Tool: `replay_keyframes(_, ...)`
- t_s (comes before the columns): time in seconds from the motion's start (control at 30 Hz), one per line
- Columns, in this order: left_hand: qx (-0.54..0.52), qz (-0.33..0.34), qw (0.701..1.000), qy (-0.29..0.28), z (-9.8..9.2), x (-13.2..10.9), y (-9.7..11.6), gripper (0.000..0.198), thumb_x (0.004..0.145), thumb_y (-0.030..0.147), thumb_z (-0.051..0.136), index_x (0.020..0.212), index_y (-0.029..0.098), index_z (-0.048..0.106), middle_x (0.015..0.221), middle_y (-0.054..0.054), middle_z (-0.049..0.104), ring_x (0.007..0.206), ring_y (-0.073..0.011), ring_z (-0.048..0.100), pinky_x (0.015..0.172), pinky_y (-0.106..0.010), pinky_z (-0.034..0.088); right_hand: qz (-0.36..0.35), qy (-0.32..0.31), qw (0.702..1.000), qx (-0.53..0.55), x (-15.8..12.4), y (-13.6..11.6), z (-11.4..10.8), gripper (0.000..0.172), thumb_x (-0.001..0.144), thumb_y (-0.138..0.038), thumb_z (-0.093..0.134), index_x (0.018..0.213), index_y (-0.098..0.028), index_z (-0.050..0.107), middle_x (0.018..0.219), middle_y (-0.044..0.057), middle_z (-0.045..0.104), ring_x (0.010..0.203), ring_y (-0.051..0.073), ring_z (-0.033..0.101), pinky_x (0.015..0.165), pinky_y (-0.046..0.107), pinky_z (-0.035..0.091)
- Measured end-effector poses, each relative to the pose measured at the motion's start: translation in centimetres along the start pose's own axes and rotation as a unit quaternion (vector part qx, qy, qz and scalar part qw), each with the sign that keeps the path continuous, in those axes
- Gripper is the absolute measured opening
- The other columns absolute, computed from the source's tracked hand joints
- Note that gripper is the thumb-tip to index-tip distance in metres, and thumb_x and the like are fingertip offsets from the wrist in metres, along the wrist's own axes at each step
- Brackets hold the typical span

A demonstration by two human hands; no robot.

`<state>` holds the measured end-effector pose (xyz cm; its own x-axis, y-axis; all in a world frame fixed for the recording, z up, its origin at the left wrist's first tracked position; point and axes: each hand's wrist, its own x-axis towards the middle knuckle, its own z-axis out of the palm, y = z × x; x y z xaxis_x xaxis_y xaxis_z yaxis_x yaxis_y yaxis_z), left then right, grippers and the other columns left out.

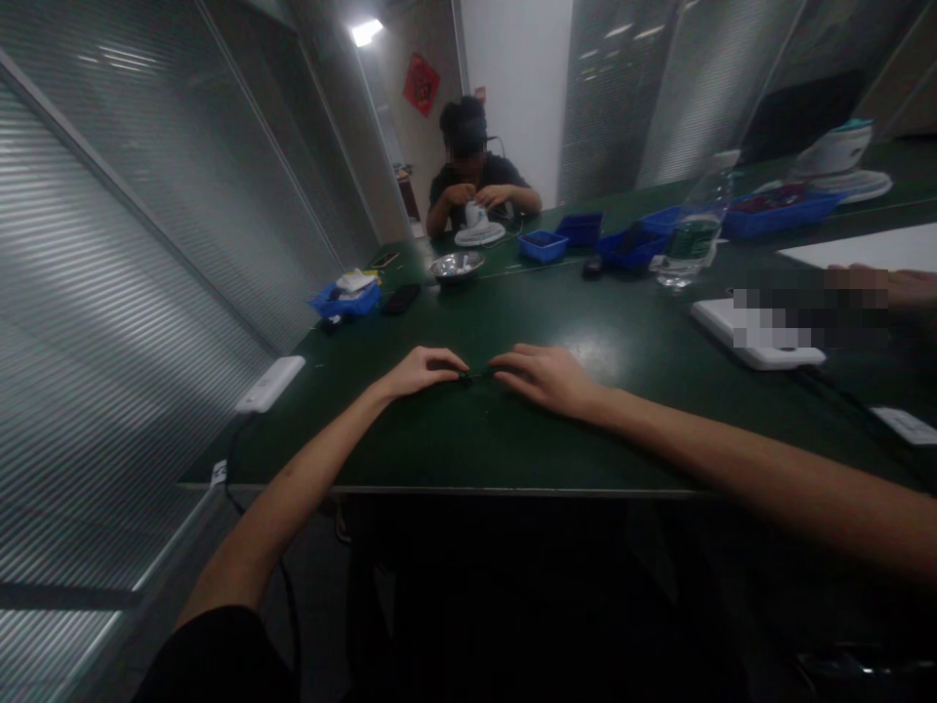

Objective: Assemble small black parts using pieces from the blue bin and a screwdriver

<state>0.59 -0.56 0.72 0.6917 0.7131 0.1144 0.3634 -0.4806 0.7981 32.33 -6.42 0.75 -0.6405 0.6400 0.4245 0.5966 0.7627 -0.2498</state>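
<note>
Just above the table top, my left hand (423,372) pinches one end of a small, thin dark piece (468,378) between thumb and fingertips. From the other side, my right hand (548,377) reaches in with its fingers together, and its fingertips are closed at the far end of that piece. Only a short stretch shows between the two hands, too small and dim to tell its kind. Both hands are low over the green table (439,444), near its front edge.
A white power strip (270,384) lies left, another (757,332) right beside a person's hand. Farther back are a metal bowl (458,268), blue trays (543,246), a phone (401,299) and a water bottle (692,239). Across the table, a person handles a white fan (479,232).
</note>
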Motion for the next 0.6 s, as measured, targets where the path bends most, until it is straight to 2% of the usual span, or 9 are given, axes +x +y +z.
replay_keyframes(0.4, -0.037, -0.03, 0.999, 0.003, 0.02, 0.21, -1.02, 0.032, 0.093, 0.036, 0.077, 0.119, 0.019, 0.08, 0.122, -0.01, 0.077, 0.113, -0.0246, 0.072, 0.106, -0.04, 0.052, 0.018, 0.012, 1.0, 0.012, -0.08, -0.33, -0.15, 0.043, 0.113, -0.045, 0.044, 0.137, -0.02, 0.069, 0.12, 0.011, 0.074, 0.092, 0.023, 0.071, 0.079, 0.034, 0.052)
replay_keyframes(0.6, -0.027, -0.033, 0.999, 0.003, 0.07, 0.11, -0.55, 0.032, 0.093, 0.035, 0.077, 0.12, 0.019, 0.08, 0.123, -0.01, 0.077, 0.113, -0.0243, 0.071, 0.105, -0.04, 0.052, 0.014, 0.004, 1.0, -0.008, 0.0, -0.33, -0.11, 0.041, 0.113, -0.044, 0.044, 0.137, -0.022, 0.069, 0.117, 0.01, 0.074, 0.088, 0.021, 0.07, 0.074, 0.032, 0.049)
